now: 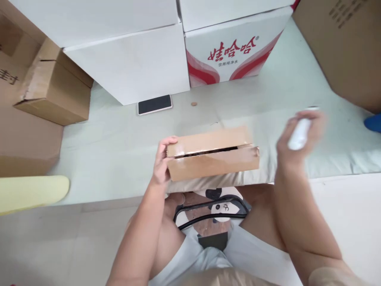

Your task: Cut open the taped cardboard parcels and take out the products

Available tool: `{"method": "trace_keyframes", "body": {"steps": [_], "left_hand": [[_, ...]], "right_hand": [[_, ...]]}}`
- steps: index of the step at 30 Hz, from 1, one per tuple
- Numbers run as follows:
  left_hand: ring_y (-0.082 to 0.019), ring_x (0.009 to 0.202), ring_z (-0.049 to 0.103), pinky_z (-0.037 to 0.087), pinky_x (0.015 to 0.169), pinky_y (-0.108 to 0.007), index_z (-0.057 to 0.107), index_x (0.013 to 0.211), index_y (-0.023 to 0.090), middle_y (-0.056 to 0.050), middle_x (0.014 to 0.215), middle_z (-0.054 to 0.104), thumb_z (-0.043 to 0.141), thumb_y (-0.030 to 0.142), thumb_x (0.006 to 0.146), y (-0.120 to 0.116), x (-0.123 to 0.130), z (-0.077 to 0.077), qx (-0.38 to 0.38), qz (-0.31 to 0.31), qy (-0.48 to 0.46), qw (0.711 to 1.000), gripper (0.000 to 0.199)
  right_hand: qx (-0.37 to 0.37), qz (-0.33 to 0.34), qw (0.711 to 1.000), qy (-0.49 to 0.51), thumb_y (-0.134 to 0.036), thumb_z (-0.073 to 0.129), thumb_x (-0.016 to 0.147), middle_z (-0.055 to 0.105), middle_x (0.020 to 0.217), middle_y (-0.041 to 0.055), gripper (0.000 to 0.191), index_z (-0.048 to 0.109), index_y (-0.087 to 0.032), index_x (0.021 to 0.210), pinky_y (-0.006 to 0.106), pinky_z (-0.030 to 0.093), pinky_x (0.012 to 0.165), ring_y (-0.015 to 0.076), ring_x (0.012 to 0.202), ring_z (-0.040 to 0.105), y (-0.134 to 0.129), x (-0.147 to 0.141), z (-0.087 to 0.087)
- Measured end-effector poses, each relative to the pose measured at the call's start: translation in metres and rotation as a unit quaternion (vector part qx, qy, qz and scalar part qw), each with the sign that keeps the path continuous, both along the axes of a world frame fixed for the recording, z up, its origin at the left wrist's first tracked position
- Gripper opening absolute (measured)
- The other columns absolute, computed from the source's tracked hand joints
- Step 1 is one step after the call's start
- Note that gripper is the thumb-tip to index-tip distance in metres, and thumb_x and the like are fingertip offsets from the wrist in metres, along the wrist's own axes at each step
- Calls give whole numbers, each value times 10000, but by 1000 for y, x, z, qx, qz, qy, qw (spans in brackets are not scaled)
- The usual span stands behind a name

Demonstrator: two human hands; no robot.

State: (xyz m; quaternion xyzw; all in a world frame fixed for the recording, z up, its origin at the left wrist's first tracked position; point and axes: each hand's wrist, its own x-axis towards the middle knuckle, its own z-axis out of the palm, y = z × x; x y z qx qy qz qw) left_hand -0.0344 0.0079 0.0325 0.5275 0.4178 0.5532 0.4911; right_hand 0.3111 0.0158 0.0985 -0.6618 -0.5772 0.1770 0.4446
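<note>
Brown cardboard makes up the small carton at the centre of the view, which is held over the near edge of the pale green sheet. A dark narrow gap runs along the side that faces the person. The left hand, at the carton's 9 o'clock end, is partly closed and grips that end, with fingers over the upper edge. At 3 o'clock, well apart from the carton, the right hand is curled around a white object with a dark end; motion blur hides what it is.

Taking the carton as the middle of the dial, a phone with a dark face and pale rim lies on the sheet between 10 and 11 o'clock, just beside a plain white box. A small round tan piece lies at 11 o'clock. A white box with red lettering stands near 12 o'clock. A brown box is at 10 o'clock, a big brown box at 2, a blue item near 3 and a rounded yellow item near 9. A panda-patterned seat shows at 6 o'clock, between the person's legs.
</note>
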Motion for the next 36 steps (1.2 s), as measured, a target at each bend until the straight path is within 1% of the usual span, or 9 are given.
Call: {"method": "trace_keyframes", "body": {"steps": [8,11,15,18,21,24,29,33,36], "left_hand": [[-199,922,669,565,830,-333,627,934,266,-31,1022,693,895,565,642,8,27,21,-14,122,-63,990,497],[-172,900,675,569,837,-326,527,849,251,-1,980,670,943,473,647,7,34,30,-11,176,-60,983,514],[-201,1002,697,576,953,-378,412,598,184,-24,1010,627,930,498,695,2,35,37,43,233,27,971,613],[-273,1125,676,574,1026,-452,536,493,179,-85,1152,630,793,645,799,1,32,36,87,195,92,973,614],[-326,1246,620,550,1106,-508,735,583,213,-107,1339,590,549,764,901,2,22,30,123,101,164,973,662],[-332,1312,574,499,1182,-505,769,609,245,-72,1445,540,412,771,942,3,13,25,190,28,243,951,717],[-328,1316,565,534,1128,-461,621,508,213,-70,1403,556,458,754,924,-4,7,26,207,87,251,942,701],[-284,1248,600,600,1011,-424,625,528,217,-70,1297,582,624,578,908,-13,-2,48,207,150,186,949,524],[-243,1179,630,585,1014,-417,780,787,291,-50,1178,626,705,411,895,-26,-1,89,230,161,224,933,178]], "right_hand": [[-99,-71,988,-100,-129,573,803,605,1184,174,352,720,-217,1111,492,514,931,309,1098,610,0,19,-57],[-5,-59,996,-71,-146,549,829,639,1058,138,227,717,-212,967,459,520,920,268,1009,627,0,11,-60],[165,109,978,60,-246,639,872,657,809,34,48,661,-244,829,378,525,795,201,800,626,-12,-4,-47],[223,209,944,125,-299,647,936,674,776,23,179,681,-251,767,403,519,856,203,835,641,-19,-17,-42],[251,241,931,113,-451,449,1044,711,949,60,455,798,-282,805,489,492,980,243,1005,627,-21,-24,-45],[249,278,926,63,-569,284,1053,684,1122,79,642,861,-312,944,563,470,1047,293,1148,582,-23,-24,-48],[306,227,924,16,-505,321,1041,623,1135,85,517,792,-314,947,571,469,1061,313,1155,544,-29,-26,-51],[352,140,923,75,-487,329,1033,561,1077,101,418,643,-252,891,553,517,956,310,1086,586,-33,-36,-58],[346,147,919,117,-497,292,1040,518,1099,95,411,600,-252,921,532,546,912,298,1070,606,-34,-41,-65]]}}
